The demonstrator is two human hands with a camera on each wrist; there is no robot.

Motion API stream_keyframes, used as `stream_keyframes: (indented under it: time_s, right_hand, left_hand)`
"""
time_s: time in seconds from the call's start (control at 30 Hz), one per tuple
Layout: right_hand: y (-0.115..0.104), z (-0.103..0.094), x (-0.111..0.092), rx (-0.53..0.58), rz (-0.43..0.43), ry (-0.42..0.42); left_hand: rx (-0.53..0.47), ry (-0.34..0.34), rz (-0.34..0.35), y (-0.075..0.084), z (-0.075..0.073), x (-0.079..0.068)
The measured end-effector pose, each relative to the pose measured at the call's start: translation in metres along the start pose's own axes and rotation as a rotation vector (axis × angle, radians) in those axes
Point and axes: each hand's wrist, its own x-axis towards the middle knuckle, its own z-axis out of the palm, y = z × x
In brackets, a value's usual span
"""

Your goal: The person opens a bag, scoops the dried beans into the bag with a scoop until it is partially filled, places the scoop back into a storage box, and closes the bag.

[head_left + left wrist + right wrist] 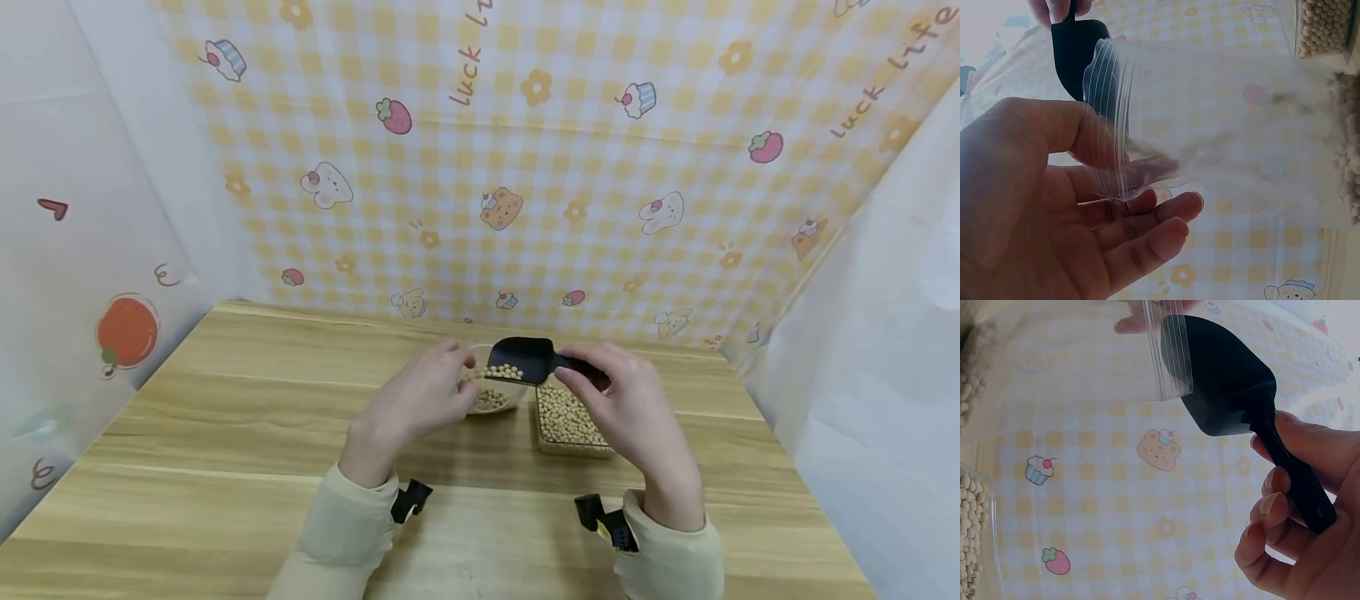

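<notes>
My left hand [420,392] pinches the open rim of a clear zip bag [1229,81] between thumb and fingers. Pale dried soybeans [1349,147] lie in the bottom of the bag. By its handle, my right hand [633,408] grips a black scoop [525,354], which carries more soybeans [504,372] toward its lip. The lip of the scoop sits inside the bag's mouth, as the right wrist view shows. In the head view the left hand and the scoop hide part of the bag.
A clear rectangular box [574,450] full of soybeans stands on the wooden table [225,417], below and left of the right hand. Behind the table hangs a yellow checked cloth [450,183]. White sheets [877,292] close off both sides.
</notes>
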Motion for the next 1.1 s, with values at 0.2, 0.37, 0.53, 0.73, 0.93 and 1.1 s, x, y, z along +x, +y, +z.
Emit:
stream_keyframes:
  time_s: [0.2, 0.37, 0.53, 0.73, 0.93, 1.1]
  right_hand:
    - [-0.001, -0.002, 0.0, -0.017, -0.005, 0.011]
    - [-0.005, -0.004, -0.001, -0.046, -0.011, 0.028]
    - [-0.008, -0.005, -0.001, -0.074, -0.058, 0.064]
    - [-0.009, -0.006, -0.002, -0.065, -0.134, 0.088]
    - [-0.006, -0.01, -0.003, -0.02, -0.167, 0.104]
    - [0.003, -0.02, -0.006, 0.002, -0.167, 0.12]
  left_hand:
    - [-0.006, 0.004, 0.006, 0.001, -0.001, 0.0]
    - [0.01, 0.003, 0.008, 0.002, -0.001, 0.001]
    - [0.03, 0.01, 0.007, 0.002, -0.001, 0.001]
    - [0.026, 0.007, 0.003, 0.003, -0.001, 0.002]
    - [0.022, 0.007, 0.008, 0.002, 0.0, 0.002]
    - [0.013, 0.007, 0.008, 0.0, 0.001, 0.001]
